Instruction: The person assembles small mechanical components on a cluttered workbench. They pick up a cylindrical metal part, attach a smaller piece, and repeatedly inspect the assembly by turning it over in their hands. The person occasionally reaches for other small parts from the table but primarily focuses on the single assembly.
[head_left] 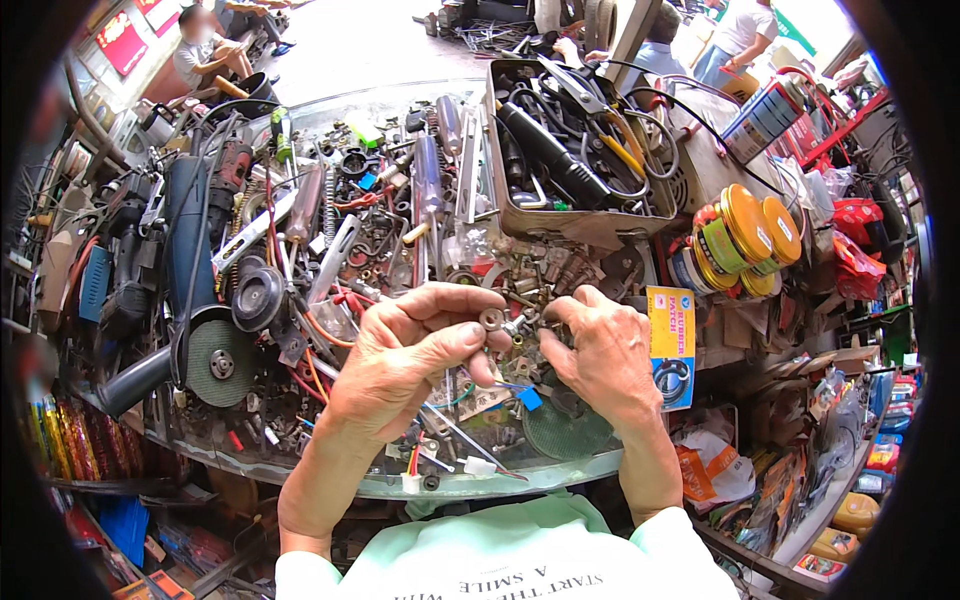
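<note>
My left hand (410, 358) is closed, pinching a small metal ring (491, 318) with a hole in its middle between thumb and fingers. Just right of the ring lie small shiny metal fittings (520, 325), between my two hands. My right hand (608, 352) hovers over these loose parts with its fingers bent and its thumb apart from the forefinger. Nothing shows between those fingers, though some fingertips are partly hidden. Beneath both hands a glass tabletop (350, 480) carries a dense scatter of nuts, bolts and small hardware.
An angle grinder (190, 270) with a green disc lies at the left. Behind my right hand, a metal box (580, 228) holds tools and cables. Yellow-lidded tins (745, 222) are stacked at the right, near a yellow-and-blue card packet (671, 345). Screwdrivers (428, 180) lie further back.
</note>
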